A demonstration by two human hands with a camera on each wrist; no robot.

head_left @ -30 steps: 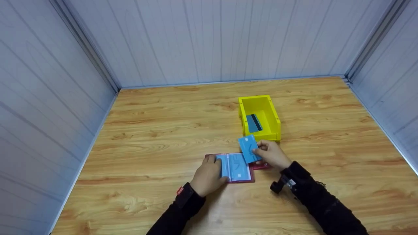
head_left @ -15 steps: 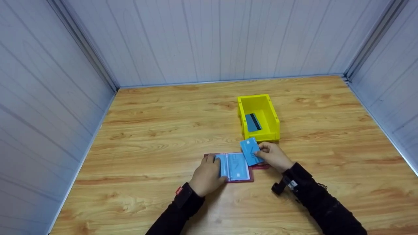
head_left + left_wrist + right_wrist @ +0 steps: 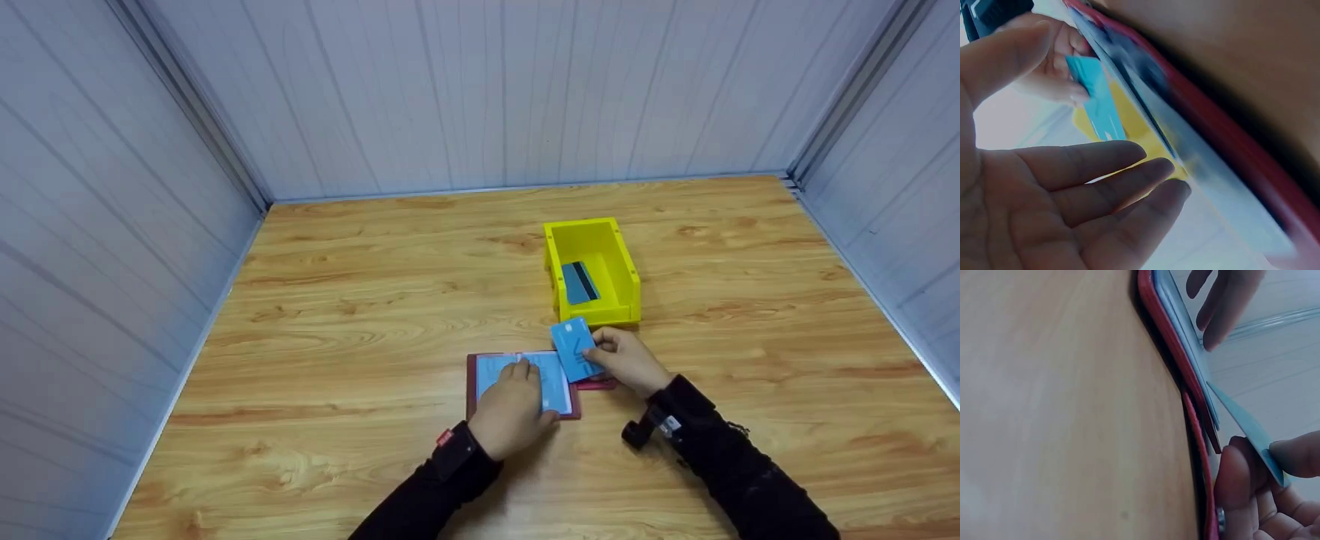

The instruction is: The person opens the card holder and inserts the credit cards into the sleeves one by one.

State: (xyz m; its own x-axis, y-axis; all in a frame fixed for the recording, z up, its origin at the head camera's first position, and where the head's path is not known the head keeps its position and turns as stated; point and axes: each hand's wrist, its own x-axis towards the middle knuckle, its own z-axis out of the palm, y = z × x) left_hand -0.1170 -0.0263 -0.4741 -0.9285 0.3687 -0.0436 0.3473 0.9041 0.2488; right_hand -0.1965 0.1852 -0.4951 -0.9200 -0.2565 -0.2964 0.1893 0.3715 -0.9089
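Note:
A dark red card holder (image 3: 472,382) lies spread on the wooden table, with blue cards behind its clear sleeves. My left hand (image 3: 514,412) is over its middle, hiding part of the sleeves. In the left wrist view, that hand's fingers (image 3: 1089,163) extend nearly straight, fingertips close to the sleeve edges; whether they touch is unclear. My right hand (image 3: 630,364) pinches a blue card (image 3: 576,346) between thumb and fingers, tilted over the holder's upper right corner. A red strap with a metal snap (image 3: 1220,520) runs beneath the right hand.
Just beyond the holder stands a yellow bin (image 3: 634,296), its low front facing me. Inside it lies a blue-grey card (image 3: 577,285) with a black stripe. Pale panel walls (image 3: 465,97) border the table (image 3: 360,300) at the back and both sides.
My left hand has shifted right from the holder's left part to its middle, uncovering the left sleeve. My right hand has moved slightly down and right with the blue card, still pinching it.

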